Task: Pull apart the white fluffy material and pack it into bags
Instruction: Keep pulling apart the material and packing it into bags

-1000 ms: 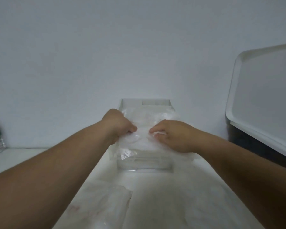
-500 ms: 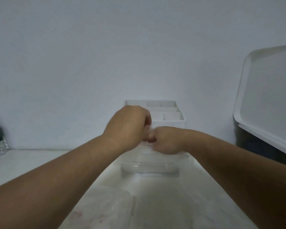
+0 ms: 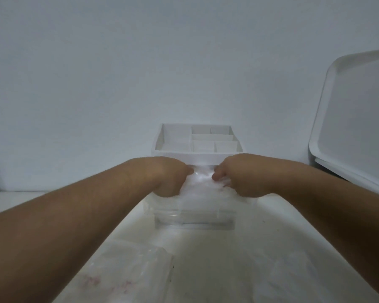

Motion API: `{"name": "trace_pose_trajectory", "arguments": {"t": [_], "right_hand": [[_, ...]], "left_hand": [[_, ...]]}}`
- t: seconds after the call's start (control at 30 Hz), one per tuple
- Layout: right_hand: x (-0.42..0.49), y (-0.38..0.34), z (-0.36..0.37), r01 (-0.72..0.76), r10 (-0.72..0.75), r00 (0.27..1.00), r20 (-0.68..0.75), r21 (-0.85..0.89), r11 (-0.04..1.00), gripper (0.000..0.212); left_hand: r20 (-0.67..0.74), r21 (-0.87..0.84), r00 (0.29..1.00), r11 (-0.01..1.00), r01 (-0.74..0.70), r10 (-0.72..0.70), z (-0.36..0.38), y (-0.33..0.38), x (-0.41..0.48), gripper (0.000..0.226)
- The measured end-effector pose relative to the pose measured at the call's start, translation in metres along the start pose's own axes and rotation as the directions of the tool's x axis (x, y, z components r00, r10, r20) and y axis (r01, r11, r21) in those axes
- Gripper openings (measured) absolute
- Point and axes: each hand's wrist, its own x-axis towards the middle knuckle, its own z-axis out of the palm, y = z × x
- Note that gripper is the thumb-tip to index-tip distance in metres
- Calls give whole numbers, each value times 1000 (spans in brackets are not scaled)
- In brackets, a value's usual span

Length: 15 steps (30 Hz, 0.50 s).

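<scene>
Both hands had drawn apart since half a second before, when they touched. The left hand [image 3: 171, 178] and right hand [image 3: 239, 178] each had fingers curled, pinching the top of a clear bag [image 3: 202, 200] stretched between them, with white fluff [image 3: 202, 179] inside. Just beyond the hands stood a divided white box [image 3: 175, 141]. Under the left forearm lay flat bags [image 3: 129, 274].
</scene>
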Motion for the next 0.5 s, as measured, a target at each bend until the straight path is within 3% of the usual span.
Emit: {"name": "trace_pose_trajectory", "arguments": {"t": [0.1, 0.23, 0.37, 0.5], "right_hand": [[14, -4, 3, 35, -17, 994, 111, -160, 986, 34], [26, -3, 9, 59, -31, 987, 155, -181, 982, 37], [25, 3, 11, 47, -31, 995, 99, -165, 985, 45], [-8, 9, -5, -10, 12, 996, -86, 32, 999, 58]], "left_hand": [[93, 43, 995, 999, -23, 19, -3, -2, 6, 69], [127, 107, 992, 994, -32, 18, -3, -1, 13, 64], [113, 183, 993, 982, -37, 16, -2, 3, 17, 49], [111, 261, 994, 965, -14, -15, 1, 10, 24, 46]]}}
